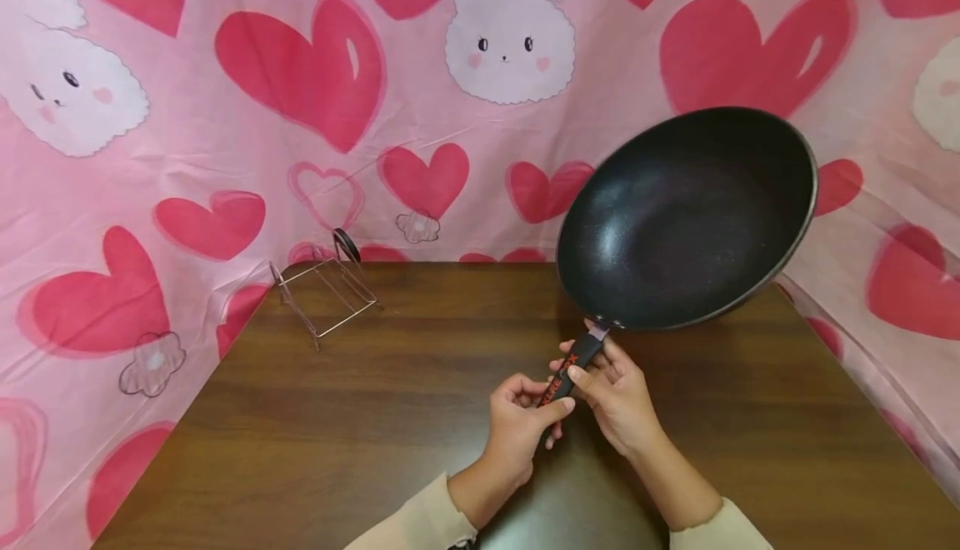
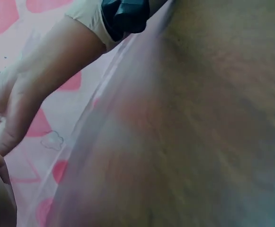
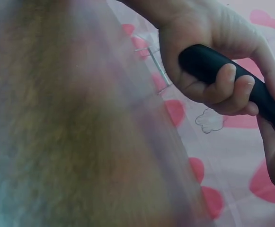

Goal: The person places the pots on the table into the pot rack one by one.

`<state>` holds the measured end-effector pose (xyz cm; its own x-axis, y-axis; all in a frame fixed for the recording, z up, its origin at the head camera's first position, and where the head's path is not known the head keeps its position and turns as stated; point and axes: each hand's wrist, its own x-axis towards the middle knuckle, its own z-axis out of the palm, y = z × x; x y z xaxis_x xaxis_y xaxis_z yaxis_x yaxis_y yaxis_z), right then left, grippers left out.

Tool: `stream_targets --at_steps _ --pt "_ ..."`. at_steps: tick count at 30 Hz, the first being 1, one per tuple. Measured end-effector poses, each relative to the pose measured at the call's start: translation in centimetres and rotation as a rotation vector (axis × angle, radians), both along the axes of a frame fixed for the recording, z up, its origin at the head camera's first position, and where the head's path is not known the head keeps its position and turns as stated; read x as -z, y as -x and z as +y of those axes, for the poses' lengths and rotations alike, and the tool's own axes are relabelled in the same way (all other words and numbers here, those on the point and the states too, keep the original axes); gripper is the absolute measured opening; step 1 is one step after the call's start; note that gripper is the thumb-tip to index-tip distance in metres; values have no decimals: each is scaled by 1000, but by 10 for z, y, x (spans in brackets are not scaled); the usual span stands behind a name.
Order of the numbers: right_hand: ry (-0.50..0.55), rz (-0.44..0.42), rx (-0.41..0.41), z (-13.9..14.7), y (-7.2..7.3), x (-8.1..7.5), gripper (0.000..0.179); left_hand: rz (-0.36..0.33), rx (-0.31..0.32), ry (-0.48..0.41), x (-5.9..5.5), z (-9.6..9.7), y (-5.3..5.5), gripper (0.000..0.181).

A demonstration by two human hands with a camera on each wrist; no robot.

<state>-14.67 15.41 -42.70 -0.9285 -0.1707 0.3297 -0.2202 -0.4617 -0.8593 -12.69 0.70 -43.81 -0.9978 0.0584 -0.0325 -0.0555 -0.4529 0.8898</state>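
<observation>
Both hands hold a black wok (image 1: 682,225) up over the table, tilted so its dark inside faces me. Red lettering runs along its black handle (image 1: 577,360). Lower on the handle, my left hand (image 1: 513,433) curls its fingers round the end, thumb on top; the right wrist view shows these fingers (image 3: 227,85) wrapped about the black grip (image 3: 203,61). Nearer the pan, my right hand (image 1: 621,404) grips the handle with its thumb over the lettering. In the left wrist view, only part of the right hand (image 2: 9,113) appears at the left edge.
A wire rack (image 1: 330,300) stands at the table's back left corner, with a round black piece (image 1: 346,245) at its rear. The brown wooden table (image 1: 360,425) meets a pink cloth (image 1: 202,142) with hearts and rabbits at the back and sides.
</observation>
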Motion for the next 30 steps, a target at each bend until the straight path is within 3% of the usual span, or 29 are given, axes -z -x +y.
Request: stream_targets --at_steps 9,14,19,21,24,30 --pt "-92 81 -55 -8 9 -15 59 80 22 -103 -1 -10 -1 36" --pt "-146 119 -41 -10 12 -21 52 116 32 -122 -2 -10 -6 43" --pt "-208 149 -21 -10 14 -24 51 165 117 -111 1 -11 -9 40" --pt "-271 174 0 -11 15 -24 52 159 176 -76 2 -16 -9 38" --pt "-388 224 35 -12 17 -23 53 141 244 56 3 -28 -7 42" --pt "-529 284 60 -17 18 -24 55 211 272 360 2 -45 -3 48"
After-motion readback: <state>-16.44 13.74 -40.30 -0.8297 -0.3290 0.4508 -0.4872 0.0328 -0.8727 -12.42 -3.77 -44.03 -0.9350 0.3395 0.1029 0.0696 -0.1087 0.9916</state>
